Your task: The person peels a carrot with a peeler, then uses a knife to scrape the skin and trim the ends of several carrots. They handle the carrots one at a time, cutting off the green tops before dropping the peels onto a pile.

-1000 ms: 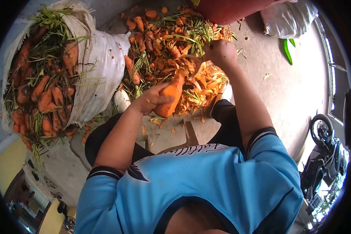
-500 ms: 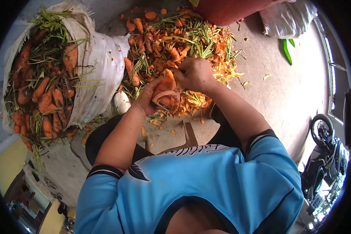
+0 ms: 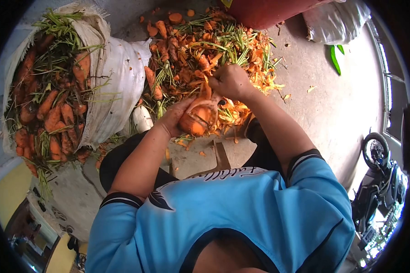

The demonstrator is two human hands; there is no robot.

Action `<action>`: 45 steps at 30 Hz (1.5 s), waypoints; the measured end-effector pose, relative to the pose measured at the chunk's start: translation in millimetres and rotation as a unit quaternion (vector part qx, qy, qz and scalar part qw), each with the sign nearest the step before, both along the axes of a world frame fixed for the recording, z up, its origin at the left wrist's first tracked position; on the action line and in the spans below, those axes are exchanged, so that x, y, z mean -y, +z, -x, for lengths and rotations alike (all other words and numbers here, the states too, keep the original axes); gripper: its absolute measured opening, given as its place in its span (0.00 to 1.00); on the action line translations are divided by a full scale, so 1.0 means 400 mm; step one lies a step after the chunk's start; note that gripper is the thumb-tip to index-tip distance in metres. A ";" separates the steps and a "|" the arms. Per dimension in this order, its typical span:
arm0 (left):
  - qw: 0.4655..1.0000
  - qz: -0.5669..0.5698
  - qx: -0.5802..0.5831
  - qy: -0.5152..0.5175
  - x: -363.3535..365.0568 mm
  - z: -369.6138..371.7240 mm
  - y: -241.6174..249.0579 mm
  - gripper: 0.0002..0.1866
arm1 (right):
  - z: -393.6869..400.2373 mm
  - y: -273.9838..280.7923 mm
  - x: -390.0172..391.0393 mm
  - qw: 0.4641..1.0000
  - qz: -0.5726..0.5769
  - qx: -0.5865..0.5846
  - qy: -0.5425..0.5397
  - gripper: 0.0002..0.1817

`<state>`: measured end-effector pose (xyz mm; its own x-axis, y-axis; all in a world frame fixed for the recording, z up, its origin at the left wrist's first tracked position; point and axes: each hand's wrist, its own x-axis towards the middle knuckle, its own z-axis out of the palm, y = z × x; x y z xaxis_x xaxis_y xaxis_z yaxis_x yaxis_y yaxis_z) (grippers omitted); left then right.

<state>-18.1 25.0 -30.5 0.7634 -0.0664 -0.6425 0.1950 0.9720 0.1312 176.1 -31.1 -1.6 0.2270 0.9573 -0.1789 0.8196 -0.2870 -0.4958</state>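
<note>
My left hand (image 3: 174,117) is wrapped round the lower part of a large orange carrot (image 3: 194,123). Closed fingers on my right hand (image 3: 232,81) grip a peeler (image 3: 212,103), whose pale, forked frame lies across the carrot. The carrot's thinner end points up between my hands, and its near end is broad and round. Just beyond them is a pile of orange peelings (image 3: 255,59) mixed with green stems and several carrots.
A white woven sack (image 3: 118,77) full of unpeeled carrots (image 3: 54,116) lies open at the left. A red container (image 3: 269,11) and another white sack (image 3: 335,22) are at the top. A motorcycle (image 3: 378,182) stands far right; a white shoe (image 3: 142,119) shows near my left arm.
My right hand has moved slightly to the right with the peeler. The carrot has turned, and its bright orange rounded end now faces me.
</note>
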 end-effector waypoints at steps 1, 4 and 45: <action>0.999 -0.030 -0.006 -0.027 0.003 0.004 -0.004 0.21 | -0.013 -0.024 0.001 0.999 0.007 -0.046 -0.011 0.16; 0.993 -0.084 -0.027 -0.079 0.015 0.014 -0.001 0.21 | -0.121 -0.050 -0.016 0.968 0.221 0.004 -0.118 0.19; 0.933 -0.247 0.069 -0.250 -0.005 0.012 0.019 0.43 | -0.090 0.024 -0.021 0.969 0.212 0.064 -0.109 0.20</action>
<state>-22.8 27.1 -23.0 0.7935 -0.1580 -0.5877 0.5571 0.5773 0.5970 212.0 -22.8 8.1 0.4613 0.7314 -0.5023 0.7640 -0.6152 -0.1943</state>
